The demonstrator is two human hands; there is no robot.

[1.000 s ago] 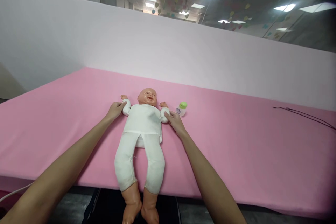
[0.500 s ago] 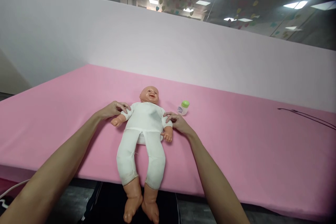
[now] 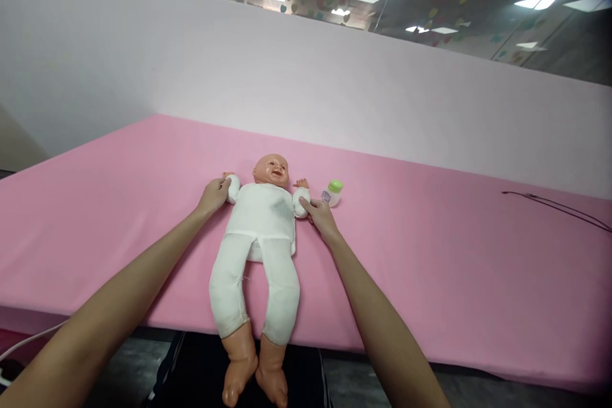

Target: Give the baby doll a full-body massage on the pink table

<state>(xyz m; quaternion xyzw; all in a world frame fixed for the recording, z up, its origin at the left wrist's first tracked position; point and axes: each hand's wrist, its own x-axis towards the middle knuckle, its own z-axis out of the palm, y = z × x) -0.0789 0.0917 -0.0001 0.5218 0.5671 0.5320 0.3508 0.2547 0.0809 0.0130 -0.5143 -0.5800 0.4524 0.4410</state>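
A baby doll (image 3: 262, 213) with a white cloth body lies on its back, its bare feet hanging past the table's front edge. Both of its arms are raised, the small hands beside the head. My left hand (image 3: 215, 195) is closed around the doll's arm at the left of the picture. On the other side, my right hand (image 3: 321, 215) grips the other arm, thumb on the white cloth; some of its fingers are hidden behind. Just beyond my right hand stands a small clear bottle with a green cap (image 3: 333, 192).
The table has a pink cover (image 3: 421, 255). A white partition wall (image 3: 306, 76) rises along its back. A thin black cable (image 3: 557, 205) lies at the far right, and a white cord (image 3: 33, 338) hangs at the lower left.
The doll's arms have swung from beside its body up toward its head. My hands have gone from resting on the arms to gripping them.
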